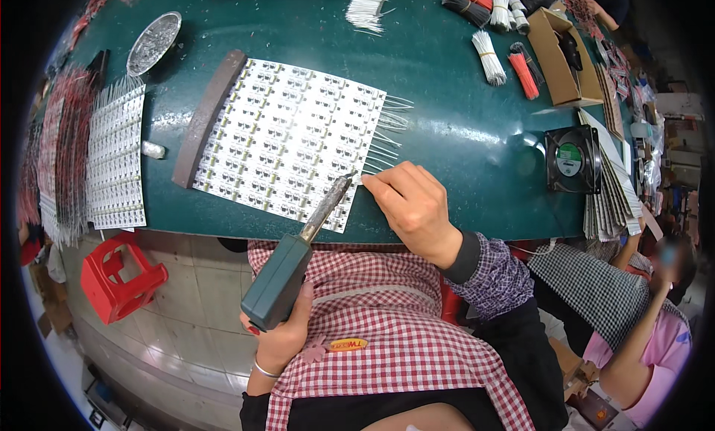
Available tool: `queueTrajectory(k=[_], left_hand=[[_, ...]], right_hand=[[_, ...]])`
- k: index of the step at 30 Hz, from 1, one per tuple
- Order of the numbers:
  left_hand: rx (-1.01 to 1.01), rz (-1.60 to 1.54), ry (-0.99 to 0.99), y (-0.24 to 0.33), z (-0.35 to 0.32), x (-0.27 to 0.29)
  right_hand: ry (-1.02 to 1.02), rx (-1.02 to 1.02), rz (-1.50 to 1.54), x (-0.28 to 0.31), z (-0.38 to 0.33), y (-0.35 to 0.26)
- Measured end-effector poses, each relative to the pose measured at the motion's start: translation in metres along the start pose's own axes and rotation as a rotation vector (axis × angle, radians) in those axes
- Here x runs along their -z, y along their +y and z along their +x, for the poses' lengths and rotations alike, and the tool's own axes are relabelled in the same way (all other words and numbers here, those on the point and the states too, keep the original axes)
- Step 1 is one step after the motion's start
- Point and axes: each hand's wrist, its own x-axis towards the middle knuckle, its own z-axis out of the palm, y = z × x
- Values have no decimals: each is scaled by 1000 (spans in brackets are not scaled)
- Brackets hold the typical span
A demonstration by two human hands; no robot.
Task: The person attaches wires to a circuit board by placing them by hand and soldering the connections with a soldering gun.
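My left hand (281,334) grips the dark green handle of a soldering iron (302,252); its metal tip reaches the right lower edge of a white circuit panel (287,137) lying on the green table (447,118). My right hand (413,204) pinches a thin white wire (370,170) against that same edge, right beside the iron's tip. Several white wires (393,118) stick out from the panel's right side. A brown curved bar (205,115) lies along the panel's left edge.
Stacked panels (115,155) sit at the left, a metal dish (153,42) behind them. Bundles of white (488,57), red (523,75) and black wires, a cardboard box (564,59) and a small fan (572,159) stand at the right. A red stool (119,271) is below; another person (640,312) sits at my right.
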Motion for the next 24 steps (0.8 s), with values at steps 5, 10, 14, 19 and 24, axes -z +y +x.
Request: queueTrajectory(k=[5,10,14,19,24], left_hand=[[-113,135,-21,4,8,-1],[-126,204,-66,4,9,0],[-104,150,-104,9,13,-3],[-142,191,-102,8,14,-4],[-175,218,-112,9,15,-4]], right_hand=[[-15,-2,1,0,0,0],[-28,-1,-8,1,0,0],[-40,-2,-8,2,0,0],[-44,-1,-5,2,0,0],[-44,-5,-11,1,0,-1]])
